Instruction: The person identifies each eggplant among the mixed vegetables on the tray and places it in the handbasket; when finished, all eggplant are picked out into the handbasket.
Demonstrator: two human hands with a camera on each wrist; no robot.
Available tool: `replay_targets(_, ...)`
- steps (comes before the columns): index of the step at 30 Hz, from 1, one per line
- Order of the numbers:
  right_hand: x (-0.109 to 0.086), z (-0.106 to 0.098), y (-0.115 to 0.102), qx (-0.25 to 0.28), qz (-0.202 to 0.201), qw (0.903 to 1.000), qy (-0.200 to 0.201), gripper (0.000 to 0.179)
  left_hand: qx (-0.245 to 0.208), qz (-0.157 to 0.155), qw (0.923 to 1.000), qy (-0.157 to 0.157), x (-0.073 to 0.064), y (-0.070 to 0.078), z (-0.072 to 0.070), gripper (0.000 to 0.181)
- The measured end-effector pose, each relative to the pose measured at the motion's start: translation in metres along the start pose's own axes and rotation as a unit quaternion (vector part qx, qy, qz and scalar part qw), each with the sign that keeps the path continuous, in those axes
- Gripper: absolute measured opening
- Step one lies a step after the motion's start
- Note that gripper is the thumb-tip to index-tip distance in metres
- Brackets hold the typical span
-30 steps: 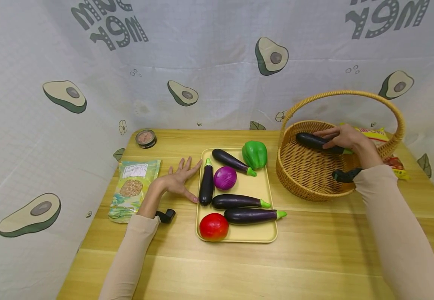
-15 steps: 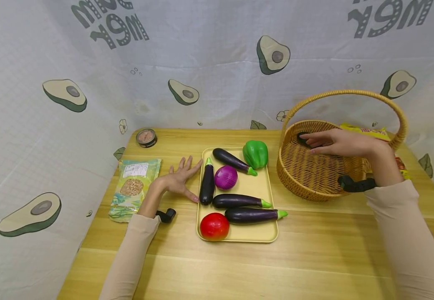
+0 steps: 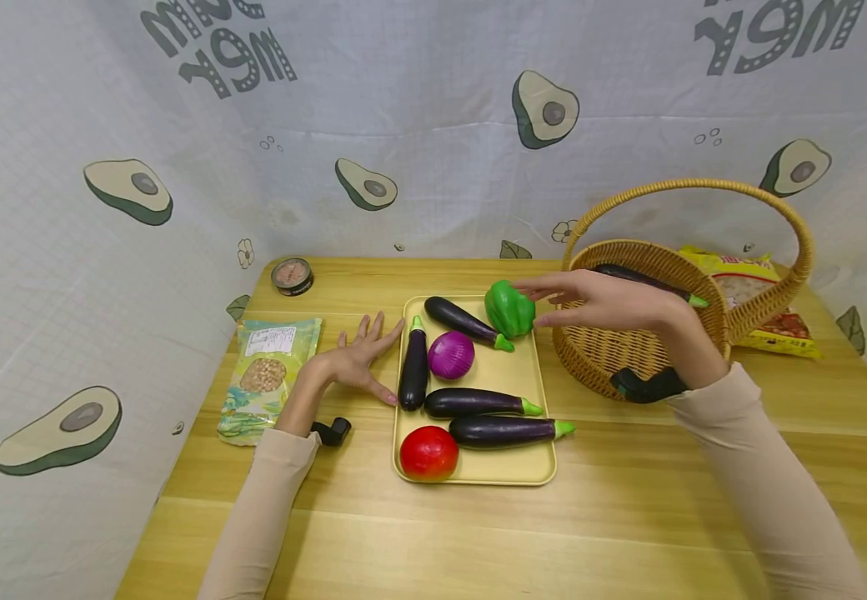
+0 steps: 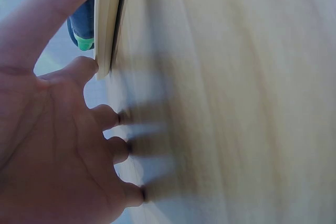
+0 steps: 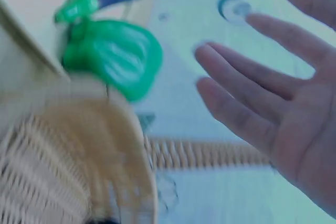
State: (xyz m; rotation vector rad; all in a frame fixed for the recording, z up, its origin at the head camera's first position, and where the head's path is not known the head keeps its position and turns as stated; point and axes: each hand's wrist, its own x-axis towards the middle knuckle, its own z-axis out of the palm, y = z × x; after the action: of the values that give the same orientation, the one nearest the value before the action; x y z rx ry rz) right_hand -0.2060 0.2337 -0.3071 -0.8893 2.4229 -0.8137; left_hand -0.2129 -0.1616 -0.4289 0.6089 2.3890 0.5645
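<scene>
My left hand (image 3: 354, 364) is spread with its fingertips on the table and the tray's left rim. In the left wrist view, thumb and forefinger of the left hand (image 4: 58, 129) lie along the tray edge (image 4: 107, 24). My right hand (image 3: 606, 302) is over the wicker basket's near-left rim, holding nothing, its fingers pointing toward the green bell pepper (image 3: 509, 308). The right wrist view shows this pepper (image 5: 115, 56) apart from the fingers. One eggplant (image 3: 651, 282) lies inside the basket (image 3: 591, 367). The yellow tray (image 3: 489, 479) bears several eggplants (image 3: 478, 403), a purple onion (image 3: 451, 355) and a red tomato (image 3: 428, 454).
At left lies a bag of grain (image 3: 264, 383), with a round tin (image 3: 293, 276) behind it. Yellow snack packets (image 3: 779, 333) lie behind and right of the basket, whose tall handle (image 3: 696, 185) arches above it. A printed curtain (image 3: 448, 167) hangs at the back.
My right hand let go of the eggplant in the basket, lifted off it, and moved left toward the bell pepper. The left hand has stayed in place.
</scene>
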Motion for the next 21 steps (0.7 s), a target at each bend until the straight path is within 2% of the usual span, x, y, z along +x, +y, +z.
replay_targets(5,0.041,0.015,-0.004,0.01,-0.016,0.9998,0.008,0.06,0.001,0.002,1.0,0.0,-0.001,0.002,0.0,0.132)
replay_targets(12,0.09,0.038,-0.006,-0.011,-0.047,0.9987,0.013,0.064,0.002,0.003,1.0,0.001,-0.001,0.002,-0.001,0.132)
replay_targets(16,0.107,0.05,-0.001,-0.014,-0.045,0.9988,0.011,0.061,0.003,0.002,1.0,0.0,-0.001,0.001,-0.001,0.132)
replay_targets(21,0.118,0.06,0.004,-0.017,-0.014,0.9996,0.02,0.058,0.004,0.001,1.0,0.001,-0.001,0.0,-0.001,0.132)
